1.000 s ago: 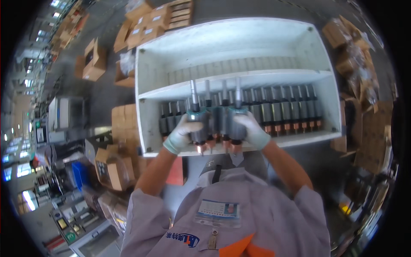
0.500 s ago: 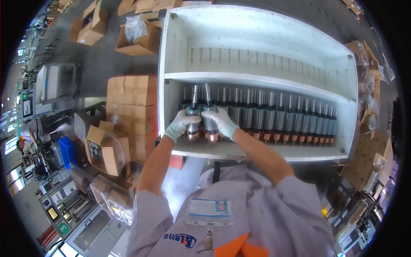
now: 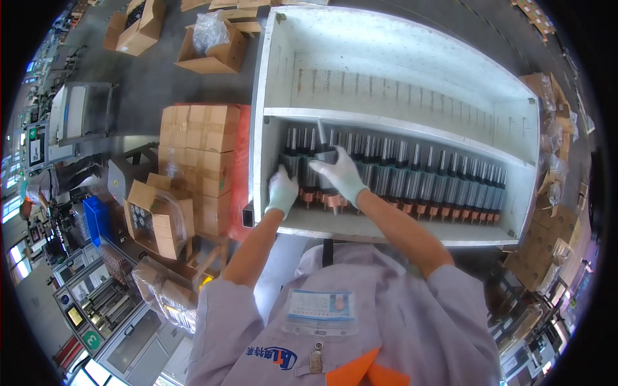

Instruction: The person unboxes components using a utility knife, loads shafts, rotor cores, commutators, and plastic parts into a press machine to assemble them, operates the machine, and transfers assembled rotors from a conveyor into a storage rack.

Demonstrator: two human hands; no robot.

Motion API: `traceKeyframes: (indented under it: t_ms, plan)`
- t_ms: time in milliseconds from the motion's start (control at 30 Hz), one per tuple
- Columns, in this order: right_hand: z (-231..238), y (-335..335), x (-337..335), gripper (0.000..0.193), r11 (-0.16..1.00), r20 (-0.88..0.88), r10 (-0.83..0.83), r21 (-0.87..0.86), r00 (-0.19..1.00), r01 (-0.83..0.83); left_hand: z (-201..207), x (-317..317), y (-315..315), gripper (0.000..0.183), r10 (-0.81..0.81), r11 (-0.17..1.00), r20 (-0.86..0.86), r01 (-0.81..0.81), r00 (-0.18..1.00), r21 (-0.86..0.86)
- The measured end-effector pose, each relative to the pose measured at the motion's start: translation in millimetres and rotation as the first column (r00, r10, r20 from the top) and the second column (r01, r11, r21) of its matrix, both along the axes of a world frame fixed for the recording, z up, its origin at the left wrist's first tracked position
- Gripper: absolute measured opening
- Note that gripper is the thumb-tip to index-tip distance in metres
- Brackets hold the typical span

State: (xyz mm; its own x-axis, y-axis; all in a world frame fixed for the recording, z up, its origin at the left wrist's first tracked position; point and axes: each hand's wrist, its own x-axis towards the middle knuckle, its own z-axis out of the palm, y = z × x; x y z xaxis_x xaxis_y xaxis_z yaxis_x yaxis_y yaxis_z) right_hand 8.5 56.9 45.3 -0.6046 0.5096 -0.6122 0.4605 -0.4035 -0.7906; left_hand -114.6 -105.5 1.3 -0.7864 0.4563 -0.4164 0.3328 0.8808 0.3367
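Head view. The white case (image 3: 412,237) has a far and a near compartment, parted by a divider (image 3: 399,127). The near compartment carries a row of rotors (image 3: 412,183), with shafts toward the divider and copper-coloured ends toward the near edge.

The right hand (image 3: 341,175) grasps a tilted rotor (image 3: 327,156) between thumb and fingers, near the left end of the near compartment. Its shaft leans to the left at the tip, out of line with the neighbouring shafts. The gloved left hand (image 3: 284,190) is at the leftmost rotor (image 3: 291,166), close to the near left corner of the case. Its fingers are narrow and partly hidden; whether they grip or only touch cannot be told.

The step in hand appears to be positioning the tilted rotor in the row. Setting in and lifting out cannot be told apart from this view. The next move calls for keeping the right-hand grasp until the shaft is controlled, then keeping it parallel to its neighbours. Clearance there looks small; a knock against the adjoining rotors is a possible fault. The left hand should remain clear of the copper-coloured end.
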Motion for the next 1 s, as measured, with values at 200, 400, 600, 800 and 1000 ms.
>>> traceKeyframes:
  t_ms: [200,400,600,800,1000]
  plan:
    - [-16.2,-43.0,-56.4,0.086,0.98,0.129,0.11,0.15,0.986,-0.129,77.2,24.9,-43.9,0.037,0.004,0.927,0.026,-0.014,1.0,0.374]
    - [-19.2,-44.3,-49.0,0.078,0.776,0.104,0.507,0.377,0.856,-0.505,150.8,60.6,-12.7,0.027,0.206,0.776,0.139,-0.248,0.969,0.58]
    - [-29.7,0.9,108.5,0.048,0.673,-0.274,0.504,0.719,0.819,-0.174,127.8,155.9,89.5,0.035,-0.127,0.641,0.18,-0.058,0.976,0.765]
    - [29.5,95.8,486.0,0.052,0.845,-0.218,-0.324,0.371,0.921,0.385,118.3,383.7,241.4,0.035,-0.632,0.561,0.25,0.21,0.733,0.801]
    - [51.7,16.7,832.0,0.042,0.286,-0.317,-0.897,0.119,0.309,0.951,145.2,750.3,279.3,0.034,-0.95,0.165,0.297,0.658,-0.093,0.735]
